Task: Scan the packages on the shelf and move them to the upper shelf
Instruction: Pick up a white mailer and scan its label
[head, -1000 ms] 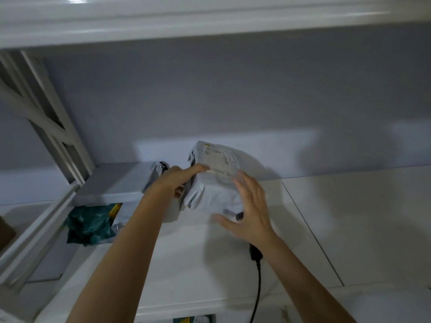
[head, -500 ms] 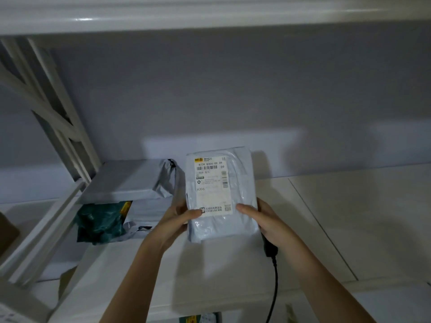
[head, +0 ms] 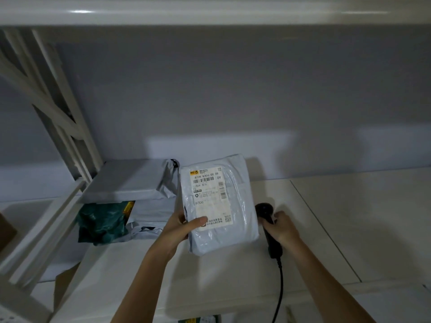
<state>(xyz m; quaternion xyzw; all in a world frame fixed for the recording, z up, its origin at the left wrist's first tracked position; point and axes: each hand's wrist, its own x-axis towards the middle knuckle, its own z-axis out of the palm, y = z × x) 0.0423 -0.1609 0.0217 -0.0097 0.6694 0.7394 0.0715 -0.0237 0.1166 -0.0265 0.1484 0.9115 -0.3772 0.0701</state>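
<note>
A grey plastic mailer package with a white barcode label facing me is held up above the white shelf. My left hand grips its lower left edge, thumb on the label. To the package's right, my right hand is closed around the handle of a black corded barcode scanner, whose head points away from me. The upper shelf's front edge runs across the top of the view.
At the left, a flat grey package lies on top of a dark green bag and another grey mailer. White diagonal frame bars stand at the far left. The scanner cable hangs over the shelf's front edge.
The package was lifted from the pile and turned label up with both hands. My right hand has since let go of it and closed on the scanner to its right.
</note>
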